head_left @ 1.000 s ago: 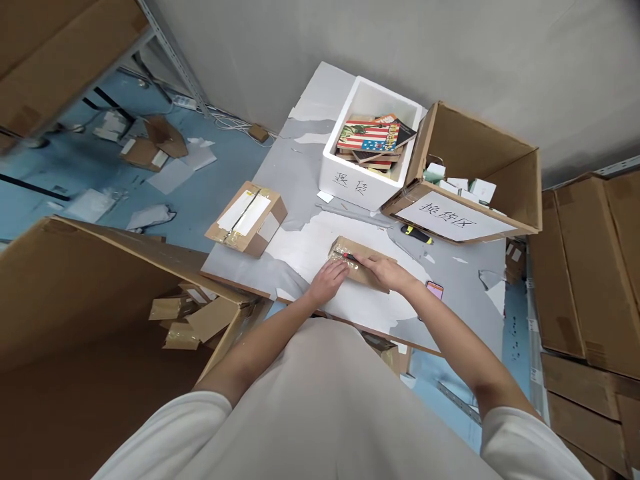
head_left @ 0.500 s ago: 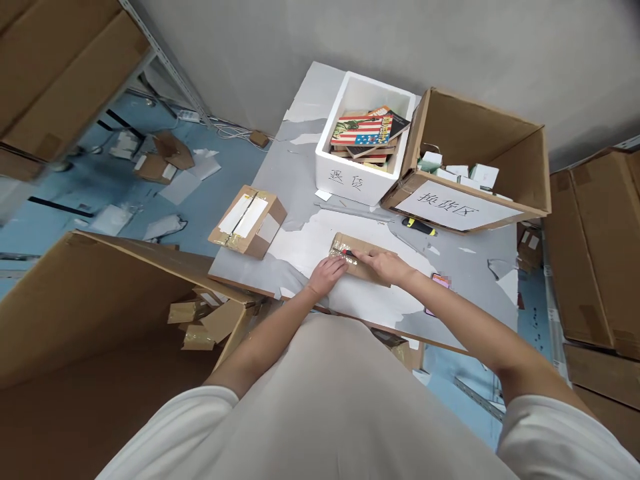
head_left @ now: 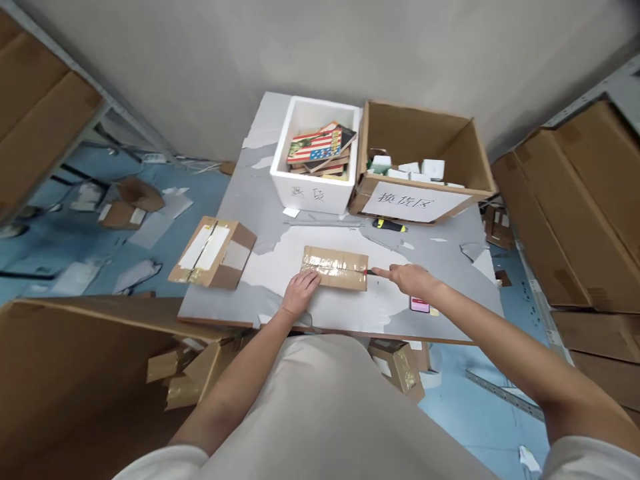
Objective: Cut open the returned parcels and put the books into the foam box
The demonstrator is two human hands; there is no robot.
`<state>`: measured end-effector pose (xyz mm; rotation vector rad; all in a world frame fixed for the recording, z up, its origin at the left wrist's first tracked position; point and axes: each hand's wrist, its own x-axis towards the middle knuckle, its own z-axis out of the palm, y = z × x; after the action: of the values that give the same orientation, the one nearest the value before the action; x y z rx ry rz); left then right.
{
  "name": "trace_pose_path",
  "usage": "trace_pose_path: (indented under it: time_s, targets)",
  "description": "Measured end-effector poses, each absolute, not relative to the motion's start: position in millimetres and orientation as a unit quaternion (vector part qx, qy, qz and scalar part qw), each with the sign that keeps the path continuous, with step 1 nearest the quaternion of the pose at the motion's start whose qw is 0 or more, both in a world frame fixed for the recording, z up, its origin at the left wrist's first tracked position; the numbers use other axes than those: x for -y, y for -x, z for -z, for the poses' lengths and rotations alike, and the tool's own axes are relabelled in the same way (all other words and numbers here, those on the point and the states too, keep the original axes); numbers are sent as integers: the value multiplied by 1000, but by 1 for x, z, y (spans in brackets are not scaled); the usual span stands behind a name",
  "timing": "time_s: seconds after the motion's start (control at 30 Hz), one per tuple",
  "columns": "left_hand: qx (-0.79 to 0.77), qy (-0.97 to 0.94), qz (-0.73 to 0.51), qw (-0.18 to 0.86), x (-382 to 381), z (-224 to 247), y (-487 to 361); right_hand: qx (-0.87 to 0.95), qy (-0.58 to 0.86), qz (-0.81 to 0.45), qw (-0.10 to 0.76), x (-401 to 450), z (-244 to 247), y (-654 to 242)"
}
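A small flat cardboard box (head_left: pixel 345 275) with shiny clear tape along its middle lies on the table in front of me. My left hand (head_left: pixel 302 291) rests on its near left corner, fingers stretched out over the cardboard. At the box's right end, my right hand (head_left: pixel 407 279) is closed on a slim red-and-black box cutter (head_left: pixel 373 272), index finger extended along it. The cutter's tip is at the end of the taped seam; the blade itself is too small to make out. Beyond the box lies a yellow-and-black utility knife (head_left: pixel 390 226).
A white foam box (head_left: pixel 313 197) of books and an open carton (head_left: pixel 425 203) of small white boxes stand at the back. Left is a taped parcel (head_left: pixel 215 253); a phone (head_left: pixel 419 305) lies near my right wrist. A big open carton (head_left: pixel 100 333) stands beside the table (head_left: pixel 250 200).
My right hand has drawn the box cutter rightward along the tape to the box's right end. My left hand stays at the left end. The camera view has turned.
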<state>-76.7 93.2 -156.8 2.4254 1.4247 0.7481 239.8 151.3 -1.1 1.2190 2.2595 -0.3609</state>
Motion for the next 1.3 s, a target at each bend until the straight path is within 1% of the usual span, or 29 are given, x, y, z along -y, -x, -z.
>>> trace_pose_path:
  time_s: [0.2,0.27,0.3,0.37,0.43,0.5,0.57,0.67,0.77,0.87,0.93,1.1,1.3]
  targets:
    - [-505,-828,-223,94,-96,155,74,-825,-490,141,244,-129,5,-289]
    - [-512,-830,-203,85,-96,149,72,-818,-509,161,216,-118,10,-306]
    - [-515,-831,-193,82,-96,144,71,-809,-528,181,183,-111,14,-313]
    - [-518,-833,-174,81,-96,135,68,-772,-583,241,78,-95,30,-320]
    - [-521,-836,-152,84,-98,126,65,-704,-627,330,-44,-79,51,-315]
    - [-524,-837,-130,89,-103,117,62,-612,-649,430,-143,-66,74,-301]
    - [-528,-836,-115,99,-112,111,59,-518,-647,514,-220,-57,93,-285]
    - [-528,-833,-110,121,-127,105,56,-423,-621,588,-301,-51,110,-269]
    - [-534,-828,-90,144,-140,104,58,-395,-587,622,-335,-48,116,-265]
    - [-528,-827,-64,181,-146,110,63,-391,-575,627,-352,-48,118,-265]
    - [-516,-832,-75,193,-149,117,66,-392,-573,626,-355,-49,119,-264]
    - [-491,-842,-131,181,-153,133,69,-399,-574,626,-344,-50,118,-262]
    - [-483,-843,-150,185,-155,135,72,-397,-583,616,-352,-44,117,-257]
